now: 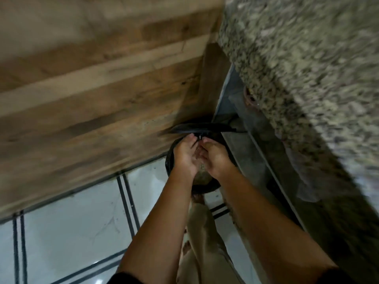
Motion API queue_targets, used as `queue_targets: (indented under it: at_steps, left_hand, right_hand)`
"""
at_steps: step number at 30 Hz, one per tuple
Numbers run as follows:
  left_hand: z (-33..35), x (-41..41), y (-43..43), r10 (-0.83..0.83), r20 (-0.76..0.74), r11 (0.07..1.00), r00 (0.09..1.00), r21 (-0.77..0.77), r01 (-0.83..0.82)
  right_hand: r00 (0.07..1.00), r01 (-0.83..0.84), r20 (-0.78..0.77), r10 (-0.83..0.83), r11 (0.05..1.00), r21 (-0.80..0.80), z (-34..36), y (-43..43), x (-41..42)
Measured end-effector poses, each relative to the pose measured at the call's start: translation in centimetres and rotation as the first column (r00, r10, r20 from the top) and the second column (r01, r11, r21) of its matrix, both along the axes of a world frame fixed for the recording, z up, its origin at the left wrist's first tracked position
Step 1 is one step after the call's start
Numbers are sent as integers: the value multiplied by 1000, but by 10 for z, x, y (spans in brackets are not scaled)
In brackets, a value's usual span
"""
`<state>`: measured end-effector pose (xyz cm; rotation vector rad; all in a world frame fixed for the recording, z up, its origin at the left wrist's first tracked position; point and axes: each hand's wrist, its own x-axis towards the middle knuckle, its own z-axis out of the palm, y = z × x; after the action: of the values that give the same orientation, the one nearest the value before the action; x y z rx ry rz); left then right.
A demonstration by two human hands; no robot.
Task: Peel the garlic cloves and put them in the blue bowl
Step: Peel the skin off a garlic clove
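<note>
Reaching down beside the granite counter (307,68), both forearms stretch over a black bin (169,160) with its lid (205,127) raised; the pale scraps (202,168) inside are too blurred to name. The left hand (184,156) and the right hand (216,158) meet palm to palm, the left fingers (187,143) loosely straight and the right fingers (207,146) bent inward. Whether garlic lies between them I cannot tell.

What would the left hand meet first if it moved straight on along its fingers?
Most likely the black lid, just beyond the left hand; blur leaves depth unclear.
</note>
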<state>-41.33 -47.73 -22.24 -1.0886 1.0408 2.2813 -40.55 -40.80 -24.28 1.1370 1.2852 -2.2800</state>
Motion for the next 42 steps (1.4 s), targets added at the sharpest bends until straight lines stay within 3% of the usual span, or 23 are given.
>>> queue_targets:
  at_steps: [7, 14, 19, 24, 30, 32, 35, 39, 42]
  left_hand:
    - [143, 49, 0, -95, -238, 989, 967, -135, 64]
    - [244, 113, 94, -313, -374, 947, 873, -61, 314]
    - [275, 178, 191, -533, -469, 825, 704, -102, 557]
    - [270, 268, 273, -722, -500, 617, 478, -151, 773]
    - [247, 373, 355, -849, -483, 396, 213, -315, 863]
    - [236, 402, 380, -871, -479, 327, 108, -401, 856]
    - [215, 437, 416, -893, -427, 204, -146, -671, 713]
    - [204, 471, 455, -836, -181, 6, -518, -947, 322]
    - [196, 482, 480, -760, 19, -60, -650, -997, 41]
  right_hand:
    - [944, 205, -254, -212, 977, -53, 170, 24, 69]
    - [760, 529, -392, -518, 844, -90, 277, 114, 163]
    - [624, 711, -416, -662, 701, -49, 300, 188, 248]
    - [455, 856, -422, -784, 516, -35, 301, 248, 348]
    - [340, 935, -377, -862, 351, 42, 285, 319, 459]
    - [307, 950, -349, -885, 306, 61, 279, 341, 487]
    - [244, 970, -317, -917, 222, 102, 268, 374, 525]
    - [239, 960, -263, -935, 188, 205, 253, 406, 563]
    - [257, 953, -234, -938, 206, 222, 245, 422, 582]
